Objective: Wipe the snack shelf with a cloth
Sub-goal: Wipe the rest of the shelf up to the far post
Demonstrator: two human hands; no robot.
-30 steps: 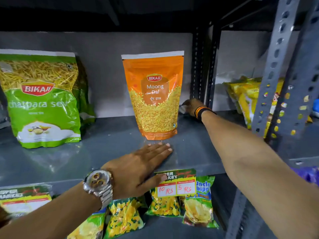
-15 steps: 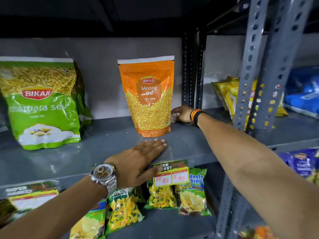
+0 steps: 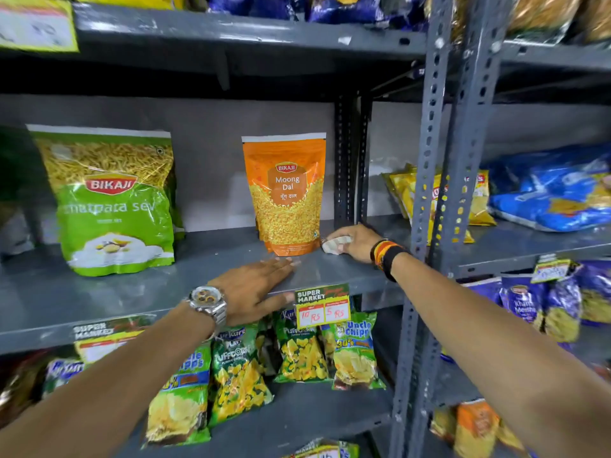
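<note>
The grey metal snack shelf [image 3: 139, 292] runs across the middle of the head view. My right hand [image 3: 355, 241] rests on the shelf at its right end, closed around a small pale cloth [image 3: 334, 244] that peeks out beside the orange Moong Dal pouch [image 3: 286, 196]. The cloth touches the shelf next to the pouch's lower right corner. My left hand [image 3: 254, 289], with a silver watch at the wrist, lies flat and palm down on the shelf's front edge, just in front of the pouch.
A green Bikaji sev bag [image 3: 112, 200] stands at the shelf's left. A price tag [image 3: 322, 307] hangs from the front edge. Green chip packets [image 3: 297, 355] fill the shelf below. Perforated grey uprights [image 3: 436, 193] stand on the right, with yellow and blue bags beyond.
My right hand with the cloth has slid from the back right corner forward and left to the pouch's side. The camera has pulled back and tilted up. My left hand stays flat.
</note>
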